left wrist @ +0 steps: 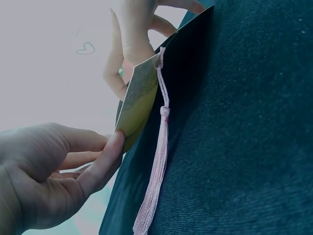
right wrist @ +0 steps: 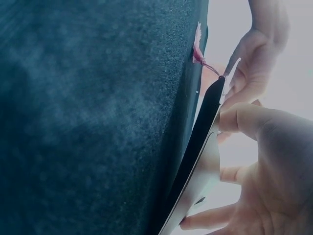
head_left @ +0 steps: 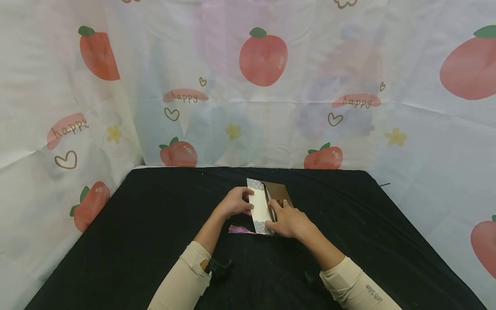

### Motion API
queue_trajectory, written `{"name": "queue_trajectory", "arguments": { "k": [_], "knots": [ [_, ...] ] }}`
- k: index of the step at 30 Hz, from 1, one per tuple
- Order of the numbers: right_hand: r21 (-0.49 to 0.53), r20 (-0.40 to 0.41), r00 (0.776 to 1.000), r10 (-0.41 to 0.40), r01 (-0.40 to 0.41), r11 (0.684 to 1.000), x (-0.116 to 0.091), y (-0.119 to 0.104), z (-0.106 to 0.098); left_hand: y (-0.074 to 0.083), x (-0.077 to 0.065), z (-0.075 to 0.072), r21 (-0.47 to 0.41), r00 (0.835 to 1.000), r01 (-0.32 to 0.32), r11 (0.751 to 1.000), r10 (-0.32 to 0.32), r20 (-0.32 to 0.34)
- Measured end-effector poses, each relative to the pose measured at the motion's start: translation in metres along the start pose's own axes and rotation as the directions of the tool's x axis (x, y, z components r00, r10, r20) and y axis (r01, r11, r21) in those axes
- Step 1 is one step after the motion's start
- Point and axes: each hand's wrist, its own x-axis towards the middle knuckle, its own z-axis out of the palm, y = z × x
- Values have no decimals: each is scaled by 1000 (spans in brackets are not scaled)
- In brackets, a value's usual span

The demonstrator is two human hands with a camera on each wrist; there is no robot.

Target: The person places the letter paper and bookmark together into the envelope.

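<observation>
A folded card lies partly spread, its cream front panel point(head_left: 260, 204) trimmed with silver lace patterns at both ends. A brown panel point(head_left: 277, 189) shows to its right, with a dark gap between the two. My left hand point(head_left: 237, 201) pinches the cream panel's left edge between thumb and fingertips. Spread over the card, the fingers of my right hand point(head_left: 290, 220) touch it near the gap and the lower end; the right wrist view shows them fairly straight. A pink tassel point(left wrist: 155, 181) is attached by a cord at the card's near end.
Black cloth point(head_left: 155, 228) covers the table beneath the card. White fabric walls point(head_left: 217, 56) printed with fruit and "happy" surround it at the back and sides. A dark wrist strap point(head_left: 220, 268) sits by the left sleeve point(head_left: 184, 277).
</observation>
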Motion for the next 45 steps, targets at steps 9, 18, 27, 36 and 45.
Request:
{"name": "queue_trajectory", "arguments": {
  "k": [9, 18, 27, 36, 45],
  "knots": [
    [-13, -2, 1000, 0, 0, 1000, 1, 0, 0, 3, -1, 2, 26, 1000, -11, 1000, 11, -20],
    [-7, 6, 1000, 6, -6, 1000, 0, 0, 0, 4, -1, 2, 21, 1000, 0, 1000, 1, -20],
    [-13, -2, 1000, 5, -5, 1000, 1, 1, 1, 6, -3, 1, 32, 1000, 3, 999, -3, -5],
    [-12, 2, 1000, 14, -14, 1000, 1, 0, 0, 5, -1, 2, 64, 1000, -1, 998, 2, -19],
    [-17, 5, 1000, 14, -14, 1000, 1, -1, 0, -1, 4, 11, 28, 1000, 3, 1000, -3, -5]
  ]
}}
